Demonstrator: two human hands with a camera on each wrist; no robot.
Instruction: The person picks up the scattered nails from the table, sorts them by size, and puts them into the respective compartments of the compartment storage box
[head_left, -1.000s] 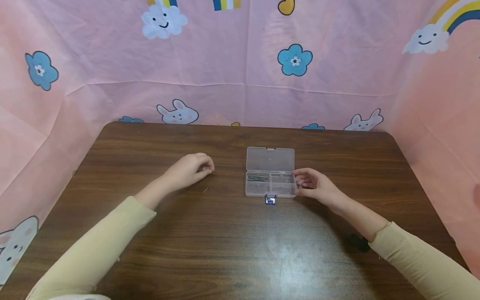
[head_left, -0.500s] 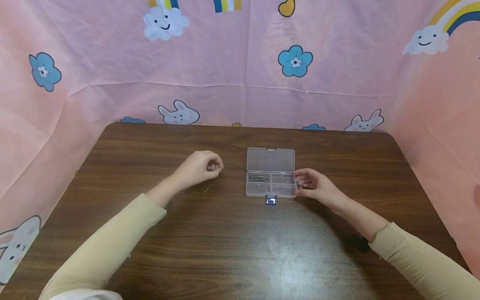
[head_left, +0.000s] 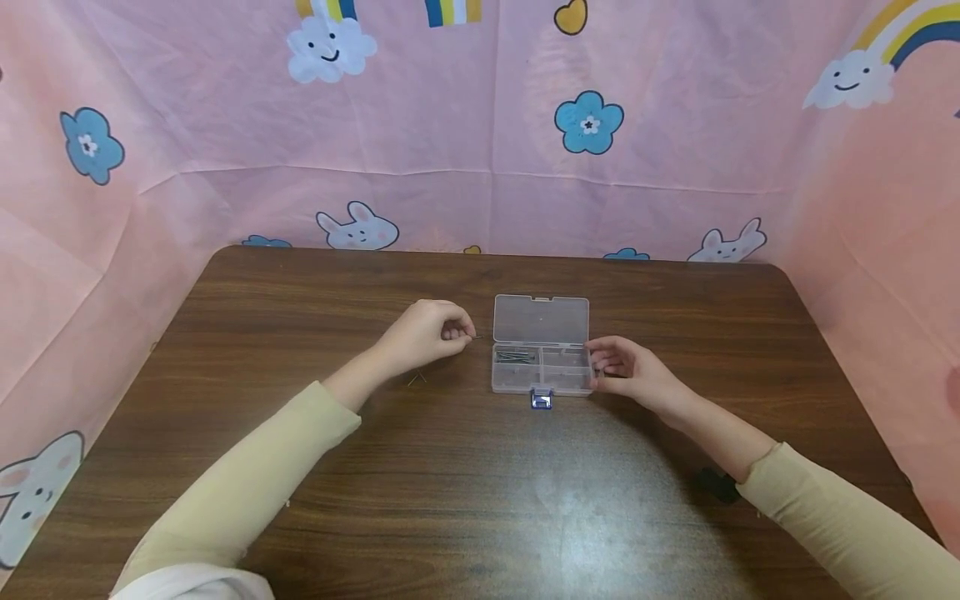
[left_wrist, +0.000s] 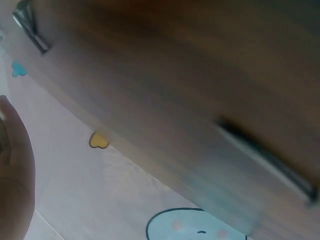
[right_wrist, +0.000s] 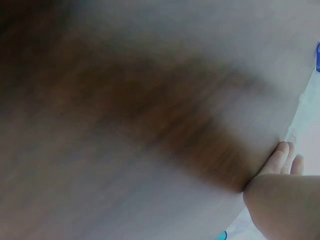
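My left hand (head_left: pixel 427 335) pinches a small nail (head_left: pixel 477 337) between thumb and fingertips, just left of the clear plastic box (head_left: pixel 517 379). The box lies on the table with its lid (head_left: pixel 542 319) raised and a blue latch (head_left: pixel 541 399) at the front. Several nails (head_left: pixel 515 357) lie in its back left compartment. At the box's right side, my right hand (head_left: pixel 637 375) holds the edge with thumb and fingers. Two thin nails (head_left: pixel 417 378) lie on the table below my left wrist. A blurred nail (left_wrist: pixel 267 160) shows large in the left wrist view.
The brown wooden table (head_left: pixel 480 517) reaches back to a pink printed cloth (head_left: pixel 442 125) that also hangs at both sides. A dark object (head_left: pixel 716 485) lies by my right sleeve.
My left hand has moved right, toward the box, and the pinched nail has come into sight at its fingertips. The right hand and the box have stayed in place.
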